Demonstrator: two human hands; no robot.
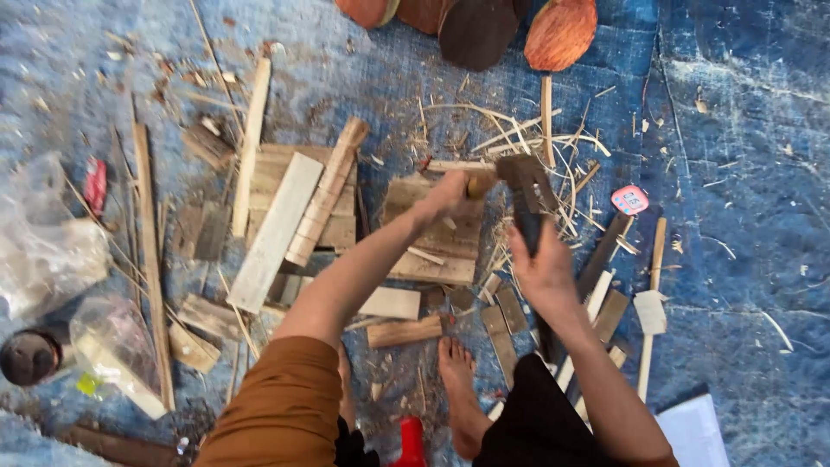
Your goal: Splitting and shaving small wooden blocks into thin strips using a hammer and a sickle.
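My left hand (447, 199) grips a short yellowish wooden stick (478, 184) held upright over a flat wooden block (432, 238) on the floor. A dark broad-bladed chopping knife (525, 186) is in my right hand (541, 268), which holds it by the handle with the blade close against the stick's top. Pale wood shavings (527, 138) lie scattered just beyond the block. My bare foot (458, 380) rests on the blue tarp below the block.
Planks and offcuts (290, 207) are piled to the left, thin slats (605, 303) to the right. Coconut husks (560, 33) sit at the top. Plastic bags (52, 251) and a dark round tin (28, 356) lie at left, and a small pink tape measure (629, 200) lies at right.
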